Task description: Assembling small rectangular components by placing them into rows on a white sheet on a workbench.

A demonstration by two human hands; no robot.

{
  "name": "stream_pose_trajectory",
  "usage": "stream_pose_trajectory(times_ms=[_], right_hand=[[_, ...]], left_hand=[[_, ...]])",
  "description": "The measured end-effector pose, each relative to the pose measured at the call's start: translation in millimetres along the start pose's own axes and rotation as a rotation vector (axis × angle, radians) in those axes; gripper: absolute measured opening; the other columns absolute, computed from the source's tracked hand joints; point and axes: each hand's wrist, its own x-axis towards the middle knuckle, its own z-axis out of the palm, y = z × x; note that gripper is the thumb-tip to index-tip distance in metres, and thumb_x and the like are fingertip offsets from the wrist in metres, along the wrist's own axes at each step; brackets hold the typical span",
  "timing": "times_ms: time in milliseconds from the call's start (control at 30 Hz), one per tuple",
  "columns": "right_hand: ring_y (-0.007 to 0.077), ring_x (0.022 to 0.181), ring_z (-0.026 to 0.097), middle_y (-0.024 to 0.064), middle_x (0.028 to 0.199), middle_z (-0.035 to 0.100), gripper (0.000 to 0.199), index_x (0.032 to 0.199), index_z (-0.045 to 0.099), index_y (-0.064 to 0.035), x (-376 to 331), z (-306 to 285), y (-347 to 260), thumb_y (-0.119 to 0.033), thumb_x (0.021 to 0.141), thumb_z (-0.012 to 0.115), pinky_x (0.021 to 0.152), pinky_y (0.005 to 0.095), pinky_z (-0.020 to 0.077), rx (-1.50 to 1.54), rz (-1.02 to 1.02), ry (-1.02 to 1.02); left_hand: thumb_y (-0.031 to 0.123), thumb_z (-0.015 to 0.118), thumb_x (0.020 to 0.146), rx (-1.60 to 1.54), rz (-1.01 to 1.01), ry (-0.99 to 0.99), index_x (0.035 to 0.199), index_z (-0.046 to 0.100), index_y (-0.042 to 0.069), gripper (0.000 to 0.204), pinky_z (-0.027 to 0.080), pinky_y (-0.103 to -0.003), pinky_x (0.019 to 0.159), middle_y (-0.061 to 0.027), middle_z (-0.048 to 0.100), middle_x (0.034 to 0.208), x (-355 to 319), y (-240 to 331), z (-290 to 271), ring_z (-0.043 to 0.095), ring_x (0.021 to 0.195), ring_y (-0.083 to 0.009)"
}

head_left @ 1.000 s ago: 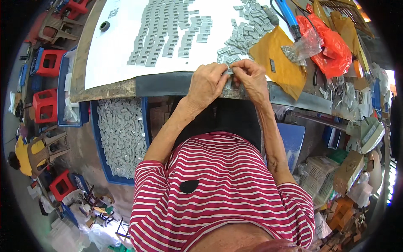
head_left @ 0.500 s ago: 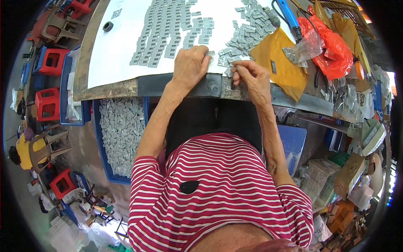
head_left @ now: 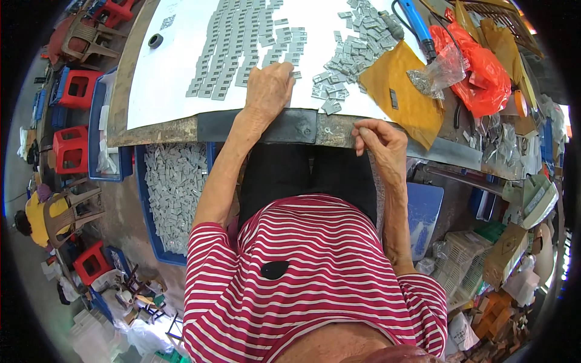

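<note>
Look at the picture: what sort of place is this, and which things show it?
Probably a small assembly workshop: rows of small grey parts on a white worktable, a blue crate of more below, and a blue-handled tool.

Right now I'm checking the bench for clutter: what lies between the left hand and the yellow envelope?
In the head view, a loose heap of small grey parts lies on the white sheet between the left hand and the yellow envelope.

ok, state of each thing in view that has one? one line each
left hand: flat on the white sheet, by grey parts
right hand: at table edge, fingers pinched
laid-out grey parts: in rows
loose grey parts: heaped
blue crate: full of grey parts
clear bag: crumpled
</note>
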Motion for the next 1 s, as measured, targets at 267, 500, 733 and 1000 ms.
stream_pose_trajectory(times_ms=[267,500,733,1000], right_hand=[[0.011,0.061,0.054,0.0095,0.079,0.059,0.014,0.094,0.059,0.0062,-15.0,-5.0,1.3,0.0,0.084,0.053,0.053,0.0213,0.0459,0.033,0.022,0.043],[0.0089,0.061,0.056,0.0096,0.078,0.06,0.014,0.095,0.058,0.0069,-17.3,-8.0,6.8,-0.001,0.085,0.051,0.053,0.0199,0.0474,0.013,0.012,0.036],[0.0084,0.06,0.055,0.009,0.076,0.06,0.014,0.093,0.058,0.0065,-17.0,-19.4,2.6,-0.002,0.085,0.052,0.052,0.0193,0.0462,0.013,0.027,0.107],[0.0046,0.053,0.049,0.0007,0.063,0.055,0.014,0.091,0.061,0.0021,9.4,-55.8,-24.2,-0.006,0.082,0.053,0.047,0.0185,0.0391,-0.38,-0.089,0.286]], left_hand=[[0.006,0.061,0.073,0.095,0.022,0.002,0.079,0.057,0.006,0.007,0.036,-0.036,0.061,-0.0074,0.061,0.073,3.5,-2.2,3.8,0.057,0.066,-0.0256],[0.006,0.061,0.073,0.177,0.026,0.034,0.079,0.057,0.006,0.007,0.036,-0.036,0.062,-0.0069,0.061,0.073,10.3,-5.8,6.3,0.057,0.066,-0.0254],[0.009,0.06,0.076,-0.209,0.006,0.029,0.086,0.06,0.0,0.013,0.044,-0.034,0.062,-0.0136,0.058,0.075,8.5,30.4,9.9,0.056,0.067,-0.0271],[0.005,0.062,0.072,-0.207,-0.002,0.037,0.081,0.059,0.001,0.011,0.043,-0.036,0.061,-0.0118,0.054,0.078,10.5,34.6,24.9,0.055,0.07,-0.0269]])
